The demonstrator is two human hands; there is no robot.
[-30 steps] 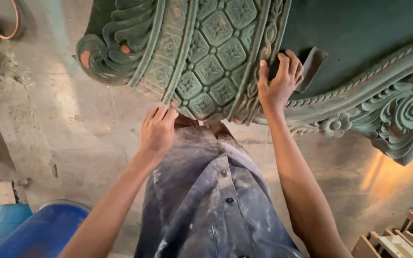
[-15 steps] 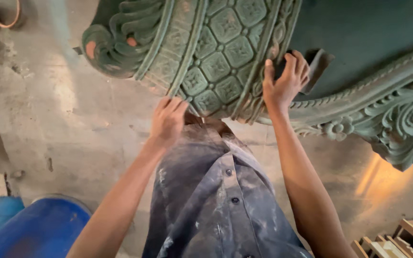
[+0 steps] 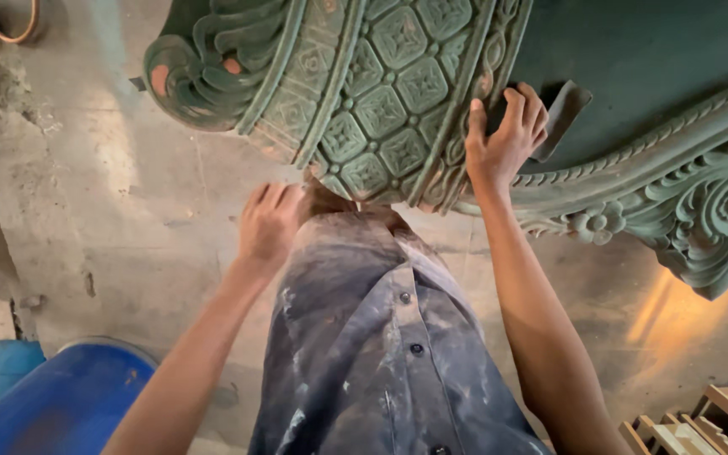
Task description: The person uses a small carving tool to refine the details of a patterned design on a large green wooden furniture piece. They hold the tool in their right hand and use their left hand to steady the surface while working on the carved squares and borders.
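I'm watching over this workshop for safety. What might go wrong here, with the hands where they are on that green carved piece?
1. The right hand presses a dark flat pad near the ridged carving of the green carved piece; a slip might scrape fingers.
2. The left hand sits low by the piece's bottom edge, against the person's shirt; if the piece shifts, it may get pinched.
3. A blue barrel stands close on the left, perhaps limiting a step back.

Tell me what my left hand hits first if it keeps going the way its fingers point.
Likely the lower edge of the green carved panel, just beyond the left hand; depth is unclear, so it could pass beneath.
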